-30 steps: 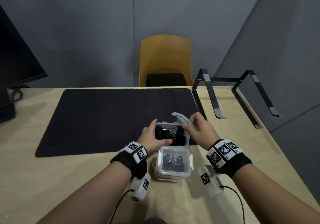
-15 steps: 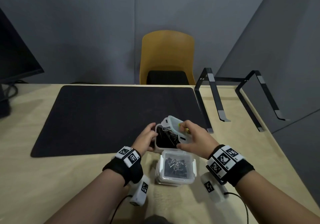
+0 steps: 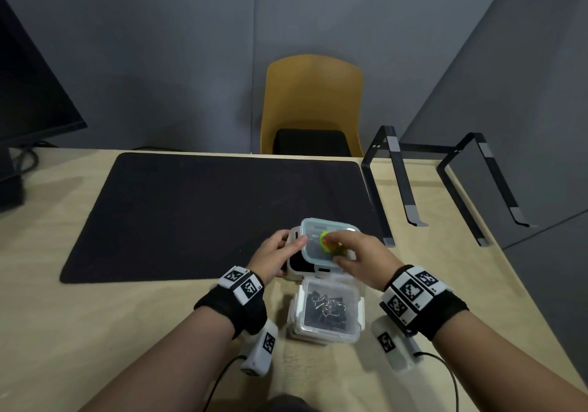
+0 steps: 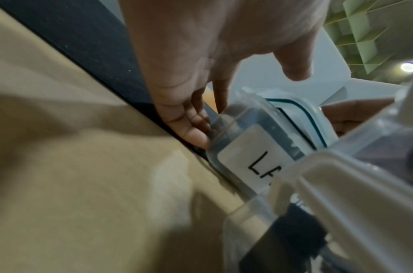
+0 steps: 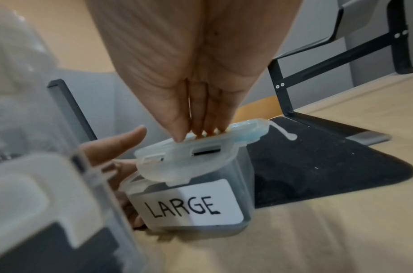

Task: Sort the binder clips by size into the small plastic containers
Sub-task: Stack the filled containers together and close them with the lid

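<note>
1. Your left hand (image 3: pixel 276 257) curls round the left side of the container marked LARGE (image 5: pixel 191 203), fingers on the wall and thumb up by the rim. My read is that it braces the box so it cannot slide while the lid goes on.
2. Your right hand (image 3: pixel 356 255) lies on the lid (image 3: pixel 327 240) with fingers straight and close together, pressing down and gripping nothing. Flat fingers spread the push across the lid.
3. The lid sits tilted, its near edge overhanging the rim and not yet seated; its side flaps look unlatched.
4. The container stands at the near edge of the black mat (image 3: pixel 206 214) on the counter (image 3: pixel 95 332), close to you, which keeps both wrists low.
5. Just in front of you a stack of closed containers (image 3: pixel 326 314) holds binder clips (image 3: pixel 327 308), dark with wire handles, seen through its clear top. The sorting looks nearly finished.
</note>
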Demonstrator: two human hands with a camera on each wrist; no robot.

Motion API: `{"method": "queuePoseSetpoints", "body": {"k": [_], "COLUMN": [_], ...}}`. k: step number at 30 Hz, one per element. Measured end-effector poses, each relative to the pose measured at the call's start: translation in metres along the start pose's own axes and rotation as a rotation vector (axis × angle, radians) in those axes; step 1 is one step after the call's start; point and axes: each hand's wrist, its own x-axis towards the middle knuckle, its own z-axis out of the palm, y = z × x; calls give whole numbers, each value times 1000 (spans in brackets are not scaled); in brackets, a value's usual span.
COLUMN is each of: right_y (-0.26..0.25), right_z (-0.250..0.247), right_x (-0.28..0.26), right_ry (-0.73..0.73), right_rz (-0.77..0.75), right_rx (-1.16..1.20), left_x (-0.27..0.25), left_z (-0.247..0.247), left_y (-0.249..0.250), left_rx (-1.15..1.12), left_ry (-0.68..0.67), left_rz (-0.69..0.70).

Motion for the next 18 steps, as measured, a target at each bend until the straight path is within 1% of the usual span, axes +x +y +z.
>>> {"method": "queuePoseSetpoints", "body": {"k": [1, 2, 4, 6, 8, 10, 13, 18], "right_y": [2, 5, 12, 18, 21, 22, 23, 25], "right_z": [2, 3, 3, 5, 9, 14, 16, 13], "right_x": [2, 4, 7, 8, 9, 8, 6, 5], "right_ry": [12, 23, 16, -49, -116, -147, -154, -158], "right_rz": [5, 41, 205, 328, 339, 327, 361, 394], "right_rx": [-39, -81, -109, -31, 78, 125, 172, 321], "left_x": [0, 0, 1, 1, 1, 2, 2, 2], "left_z": [1, 1, 2, 1, 1, 0, -2, -1], "left_y": [0, -1, -3, -5, -7, -9, -10, -9], "left_rx": [-5, -9, -16, -18, -20, -23, -23, -29], "left_ry": [2, 5, 10, 16, 7, 1, 5, 9], "left_rz": [7, 12, 13, 16, 29, 40, 47, 40]}}
